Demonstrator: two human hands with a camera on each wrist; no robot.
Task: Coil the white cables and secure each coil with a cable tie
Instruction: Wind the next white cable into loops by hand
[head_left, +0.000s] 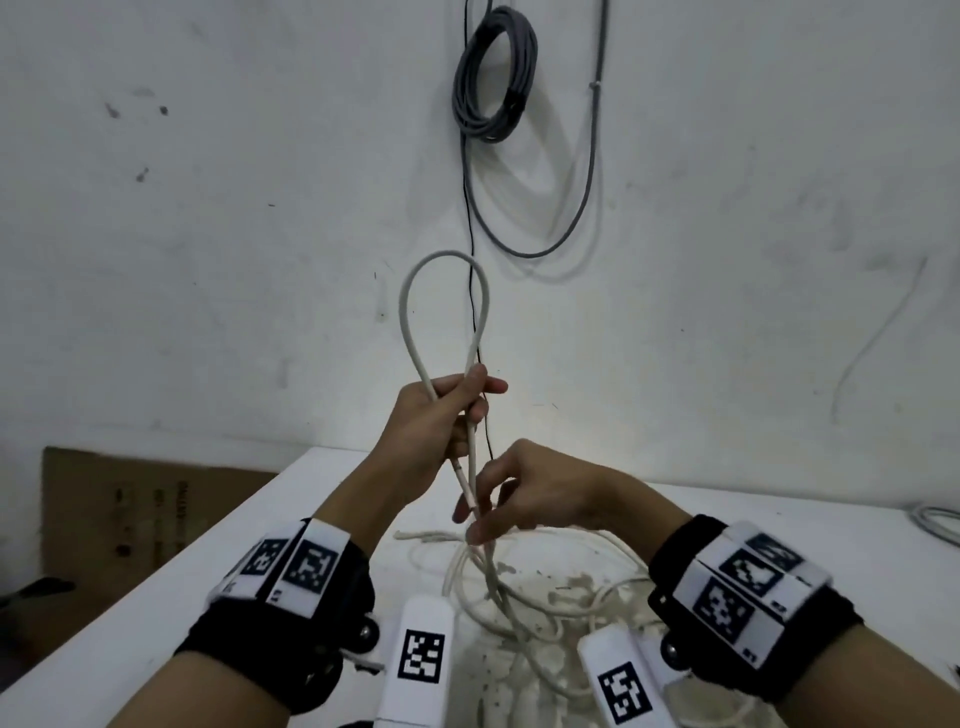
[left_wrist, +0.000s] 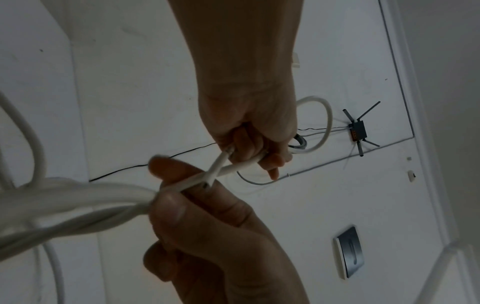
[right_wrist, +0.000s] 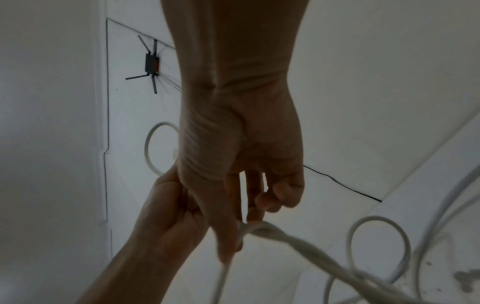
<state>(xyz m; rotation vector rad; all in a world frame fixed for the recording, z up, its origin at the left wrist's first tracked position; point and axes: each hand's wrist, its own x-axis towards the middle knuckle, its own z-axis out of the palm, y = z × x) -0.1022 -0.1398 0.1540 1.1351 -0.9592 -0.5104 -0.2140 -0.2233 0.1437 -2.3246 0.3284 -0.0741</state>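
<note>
A white cable forms an upright loop (head_left: 410, 291) above the table. My left hand (head_left: 452, 410) grips both strands at the loop's base; the same grip shows in the left wrist view (left_wrist: 249, 152), with a cut cable end sticking out below the fist. Just beneath, my right hand (head_left: 493, 514) pinches the hanging strands between thumb and fingers (left_wrist: 176, 185), also seen in the right wrist view (right_wrist: 241, 222). The strands run down into a tangled pile of white cables (head_left: 561, 592) on the white table (head_left: 208, 545). I see no cable tie.
A grey cable coil (head_left: 493, 73) hangs on the wall behind, with a thin black wire (head_left: 472, 291) dropping to the table. Brown cardboard (head_left: 119, 504) leans left of the table. Another grey cable (head_left: 935, 525) lies at the table's right edge. A black router (left_wrist: 358, 130) sits high on the wall.
</note>
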